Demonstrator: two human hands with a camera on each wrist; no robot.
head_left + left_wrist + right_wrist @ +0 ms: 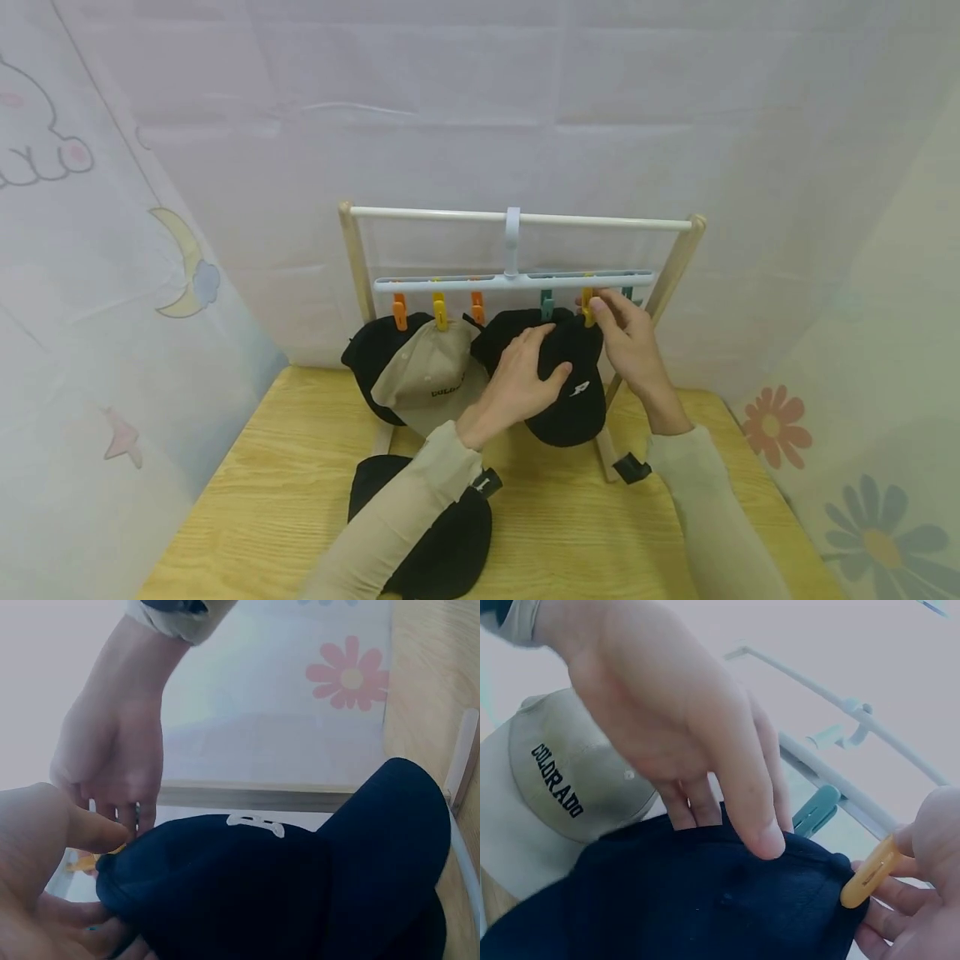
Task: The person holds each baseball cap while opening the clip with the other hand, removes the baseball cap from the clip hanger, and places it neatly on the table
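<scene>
A black cap [573, 392] with a small white logo hangs low on the right of a light-blue clip hanger [513, 282]. My left hand [525, 371] grips its crown, thumb on one side and fingers on top; the left wrist view shows the cap [300, 885] held at its upper edge. My right hand [626, 333] pinches a yellow clip [588, 310] at the cap's top edge. In the right wrist view the yellow clip [870, 871] sits against the cap's [690, 900] rim between the fingers, with a teal clip [817, 810] just behind.
The hanger hooks over a white rail [525, 218] between wooden posts on a wooden table [247, 500]. A beige cap [427, 375] and other black caps [371, 354] hang on the left clips. Another black cap [442, 550] lies on the table under my left forearm.
</scene>
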